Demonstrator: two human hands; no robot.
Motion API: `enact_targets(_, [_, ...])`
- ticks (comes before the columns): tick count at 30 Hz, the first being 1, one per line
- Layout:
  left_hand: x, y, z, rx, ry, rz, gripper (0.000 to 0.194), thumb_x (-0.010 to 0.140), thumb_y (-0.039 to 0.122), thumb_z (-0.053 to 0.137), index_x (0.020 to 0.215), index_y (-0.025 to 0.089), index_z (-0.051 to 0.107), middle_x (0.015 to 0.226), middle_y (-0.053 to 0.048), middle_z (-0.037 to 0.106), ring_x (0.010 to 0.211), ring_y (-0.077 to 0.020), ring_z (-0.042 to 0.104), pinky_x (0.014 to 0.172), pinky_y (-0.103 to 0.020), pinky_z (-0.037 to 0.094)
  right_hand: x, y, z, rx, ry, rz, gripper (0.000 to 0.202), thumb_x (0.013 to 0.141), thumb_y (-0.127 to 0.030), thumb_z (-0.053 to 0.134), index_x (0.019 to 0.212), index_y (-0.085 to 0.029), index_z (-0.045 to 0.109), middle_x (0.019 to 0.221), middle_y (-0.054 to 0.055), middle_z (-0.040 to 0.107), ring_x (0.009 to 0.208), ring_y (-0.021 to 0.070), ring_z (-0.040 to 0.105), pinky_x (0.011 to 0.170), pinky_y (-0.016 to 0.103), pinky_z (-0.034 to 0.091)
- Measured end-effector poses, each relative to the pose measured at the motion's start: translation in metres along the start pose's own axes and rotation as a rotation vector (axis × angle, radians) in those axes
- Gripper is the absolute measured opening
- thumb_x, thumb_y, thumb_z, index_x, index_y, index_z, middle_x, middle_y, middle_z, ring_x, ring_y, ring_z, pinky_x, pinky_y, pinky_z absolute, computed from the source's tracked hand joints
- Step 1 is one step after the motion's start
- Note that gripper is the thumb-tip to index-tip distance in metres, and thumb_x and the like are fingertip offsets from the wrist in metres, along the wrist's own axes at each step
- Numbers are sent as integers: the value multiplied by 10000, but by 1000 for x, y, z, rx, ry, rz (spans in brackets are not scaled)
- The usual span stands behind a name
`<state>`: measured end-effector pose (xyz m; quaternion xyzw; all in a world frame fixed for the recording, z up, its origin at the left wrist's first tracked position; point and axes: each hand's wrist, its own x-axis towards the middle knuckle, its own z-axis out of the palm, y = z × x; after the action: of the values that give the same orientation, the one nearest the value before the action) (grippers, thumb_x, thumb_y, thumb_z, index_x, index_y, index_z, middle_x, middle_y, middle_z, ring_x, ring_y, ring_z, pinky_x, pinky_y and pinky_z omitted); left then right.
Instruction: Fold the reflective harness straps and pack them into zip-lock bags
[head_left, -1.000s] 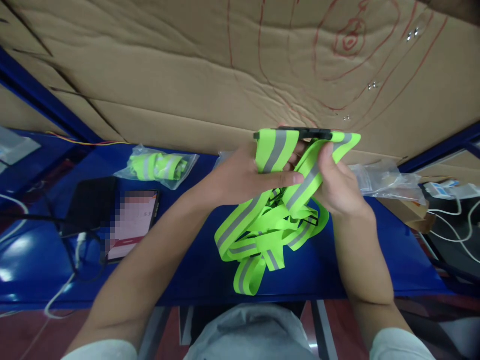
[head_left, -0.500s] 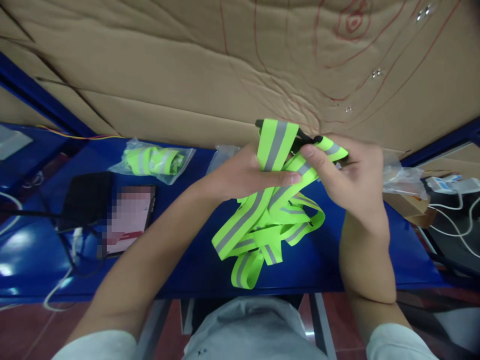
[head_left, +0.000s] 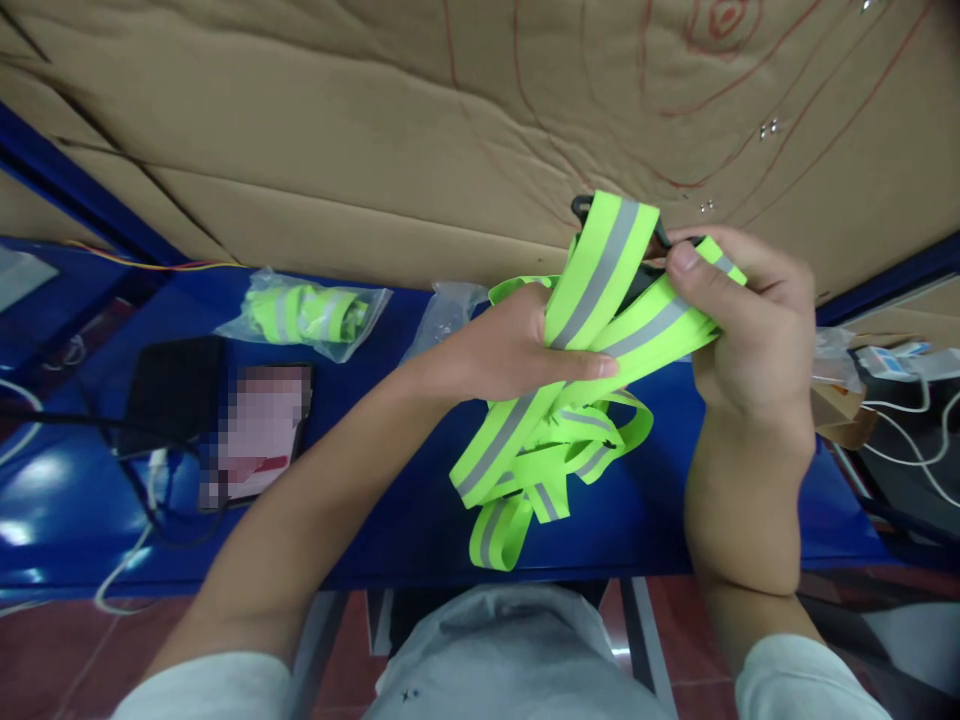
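Neon-yellow reflective straps with grey stripes hang in folds between my hands, their lower loops bunched over the blue table. My left hand is closed round the folded straps, with its thumb lying across them. To the right, my right hand pinches the upper end of the straps near a black buckle piece. Another black clip sticks out at the top of the standing loop. The fingers behind the straps are partly hidden.
At the left on the blue table lie a bagged neon strap, a black box, a phone and cables. Clear plastic lies behind my left hand. Brown cardboard stands behind; an open carton is at right.
Both hands have moved up and to the right with the straps. My right hand is farther from my left, and the strap between them is drawn out longer.
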<state>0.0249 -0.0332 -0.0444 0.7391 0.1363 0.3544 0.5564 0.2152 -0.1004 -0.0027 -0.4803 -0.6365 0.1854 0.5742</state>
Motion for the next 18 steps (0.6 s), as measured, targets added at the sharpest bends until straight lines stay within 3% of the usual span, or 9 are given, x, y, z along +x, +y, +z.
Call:
enact_targets(3, [1, -1, -2, -144, -105, -67, 383, 778, 333, 868, 1114, 198, 742, 1141, -62, 785, 1062, -268, 740, 935, -396, 602, 5, 3, 1, 111, -14, 140, 115, 901, -376, 777, 980, -292, 779, 982, -4, 739, 841, 197, 684, 704, 329, 531])
enact_targets(6, [1, 2, -5, -198, -116, -115, 417, 746, 297, 885, 1118, 185, 734, 1080, -64, 791, 1005, -265, 752, 916, -398, 600, 9, 7, 4, 217, -54, 280, 142, 879, -372, 780, 987, -280, 777, 924, 7, 744, 735, 180, 670, 603, 303, 506])
enact_targets(8, [1, 2, -8, -144, -113, -108, 392, 742, 304, 883, 1084, 181, 737, 1028, -58, 790, 974, -267, 752, 905, -399, 595, 11, 12, 7, 218, -84, 295, 197, 892, -390, 764, 1048, -271, 759, 921, 17, 740, 718, 174, 663, 600, 299, 508])
enact_targets(11, [2, -1, -11, -25, -82, -74, 343, 752, 311, 866, 1044, 181, 742, 1015, -51, 785, 976, -267, 742, 888, -386, 587, 10, 16, 11, 24, -16, 83, 323, 873, -357, 798, 1173, -284, 702, 1102, 21, 733, 882, 176, 679, 756, 316, 556])
enact_targets(13, [4, -6, -12, 1, -68, -60, 338, 757, 306, 857, 1050, 185, 742, 1025, -45, 785, 993, -260, 735, 896, -377, 582, 8, 14, 13, -159, -7, -89, 272, 916, -334, 759, 1179, -295, 704, 1176, 23, 723, 1009, 193, 676, 901, 360, 557])
enact_targets(16, [4, -10, -13, -28, -48, -40, 338, 758, 323, 865, 1044, 192, 744, 1053, -39, 782, 1024, -247, 724, 936, -379, 574, 2, 4, 14, -257, -191, -144, 203, 988, -384, 669, 1156, -300, 747, 1190, 35, 744, 1167, 255, 679, 1082, 447, 512])
enact_targets(18, [4, -9, -14, -51, -48, -40, 302, 771, 371, 861, 990, 191, 759, 1024, -38, 779, 1025, -247, 718, 948, -390, 575, 0, -1, 16, -233, -313, -119, 338, 906, -420, 774, 1222, -306, 736, 1273, 37, 731, 1288, 310, 642, 1162, 489, 472])
